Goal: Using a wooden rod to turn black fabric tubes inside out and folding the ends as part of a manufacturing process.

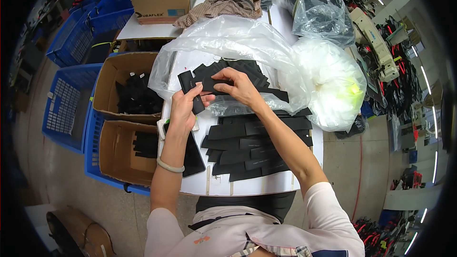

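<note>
A flat black fabric strip (186, 82) with small pale printing is pinched between the thumb and fingers of my left hand (183, 107). My right hand (242, 88) is just to the right, over a heap of similar black strips (252, 72). Its thumb and index finger are bent but apart, and I see nothing between them. That heap lies in the mouth of a clear plastic bag (228, 31). Closer to me, overlapping rows of black strips (252, 147) cover part of the white table (219, 186).
Left of the table, a cardboard box (112, 83) holds black pieces; another carton (114, 150) sits in a blue crate (93, 162). A dark phone-like slab (194, 159) lies beside my left forearm. A stuffed white bag (328, 83) bulges at the right; a checked cloth (223, 5) lies behind.
</note>
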A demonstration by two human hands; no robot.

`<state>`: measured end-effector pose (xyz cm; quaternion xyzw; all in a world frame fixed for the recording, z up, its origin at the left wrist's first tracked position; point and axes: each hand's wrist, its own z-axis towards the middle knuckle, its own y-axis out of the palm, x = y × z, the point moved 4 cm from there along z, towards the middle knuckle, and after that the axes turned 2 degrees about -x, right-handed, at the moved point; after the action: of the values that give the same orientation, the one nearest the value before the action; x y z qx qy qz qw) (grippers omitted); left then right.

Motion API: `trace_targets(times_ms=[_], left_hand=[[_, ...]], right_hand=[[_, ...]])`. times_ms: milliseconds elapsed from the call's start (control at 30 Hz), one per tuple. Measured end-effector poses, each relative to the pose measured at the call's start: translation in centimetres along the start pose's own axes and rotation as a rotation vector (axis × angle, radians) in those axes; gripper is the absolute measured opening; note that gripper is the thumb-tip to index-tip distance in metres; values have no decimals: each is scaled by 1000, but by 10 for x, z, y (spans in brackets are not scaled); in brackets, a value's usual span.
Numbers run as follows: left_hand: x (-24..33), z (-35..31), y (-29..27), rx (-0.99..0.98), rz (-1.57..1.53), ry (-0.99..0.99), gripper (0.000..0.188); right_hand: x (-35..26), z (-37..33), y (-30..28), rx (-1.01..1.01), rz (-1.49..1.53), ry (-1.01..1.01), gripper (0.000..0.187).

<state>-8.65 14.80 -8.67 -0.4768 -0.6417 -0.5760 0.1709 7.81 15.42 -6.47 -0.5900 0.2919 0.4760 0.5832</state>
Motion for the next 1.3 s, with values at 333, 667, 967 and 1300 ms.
trace_targets(times_ms=[333, 667, 967, 1300], left_hand=[[-11, 6, 5, 23, -53, -90, 20], [-24, 11, -2, 9, -2, -200, 20], [-22, 24, 7, -97, 275, -232, 16], [-26, 66, -19, 178, 1199, 114, 20]], right_hand=[[-12, -26, 2, 198, -423, -341, 32], [-11, -36, 10, 266, -476, -378, 27], [-2, -39, 12, 178, -483, -427, 21], [-96, -97, 2, 22, -152, -431, 18]])
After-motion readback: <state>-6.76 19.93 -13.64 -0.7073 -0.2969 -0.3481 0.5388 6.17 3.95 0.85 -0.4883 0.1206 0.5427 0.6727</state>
